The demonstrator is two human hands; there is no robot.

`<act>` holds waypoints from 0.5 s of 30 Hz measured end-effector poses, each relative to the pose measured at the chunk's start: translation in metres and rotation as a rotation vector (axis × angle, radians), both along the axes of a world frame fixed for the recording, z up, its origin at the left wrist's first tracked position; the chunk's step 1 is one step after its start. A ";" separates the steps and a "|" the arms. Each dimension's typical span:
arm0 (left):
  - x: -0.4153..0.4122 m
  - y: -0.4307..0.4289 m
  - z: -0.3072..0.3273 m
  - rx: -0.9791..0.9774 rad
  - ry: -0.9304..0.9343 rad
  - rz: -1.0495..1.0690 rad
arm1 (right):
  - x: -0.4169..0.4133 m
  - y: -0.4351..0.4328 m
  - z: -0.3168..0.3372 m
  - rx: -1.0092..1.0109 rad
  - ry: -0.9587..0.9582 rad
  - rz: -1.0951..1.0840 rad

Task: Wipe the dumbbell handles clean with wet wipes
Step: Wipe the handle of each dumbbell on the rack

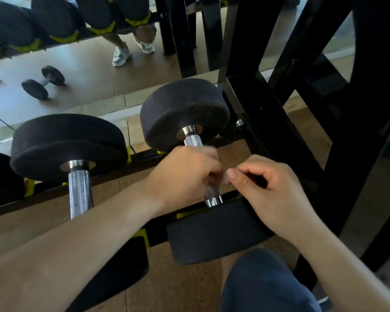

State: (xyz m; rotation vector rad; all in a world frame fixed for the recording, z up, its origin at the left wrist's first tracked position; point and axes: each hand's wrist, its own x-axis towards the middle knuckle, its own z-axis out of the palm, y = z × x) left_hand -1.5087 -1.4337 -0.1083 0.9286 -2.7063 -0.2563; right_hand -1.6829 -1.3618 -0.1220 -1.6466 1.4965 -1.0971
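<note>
While the dumbbell handle (pixel 193 140) points away, left hand (pixel 182 174) curls round it, right hand (pixel 266 190) pinches the wipe (pixel 221 178).

One head-worn camera looks forward and down (close in) on the racked dumbbell (pixel 185 109).

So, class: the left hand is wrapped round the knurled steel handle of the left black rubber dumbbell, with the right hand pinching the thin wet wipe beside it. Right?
Not quite. In the head view the left hand wraps the knurled steel handle of the right black rubber dumbbell; the left dumbbell's handle is bare. The right hand does pinch the thin wet wipe.
</note>
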 end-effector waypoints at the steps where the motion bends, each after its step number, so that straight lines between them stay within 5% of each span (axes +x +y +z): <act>1: -0.001 -0.008 0.000 -0.086 0.002 0.044 | 0.000 -0.001 0.000 0.025 -0.007 0.001; 5: -0.006 -0.025 0.001 -0.193 0.159 0.317 | -0.001 -0.004 0.004 0.137 0.005 0.054; 10: 0.002 -0.005 0.007 0.141 -0.044 0.009 | -0.003 -0.018 0.006 0.193 -0.033 0.078; 15: 0.007 -0.021 -0.002 -0.238 0.038 0.166 | 0.007 -0.048 0.012 0.210 0.070 0.172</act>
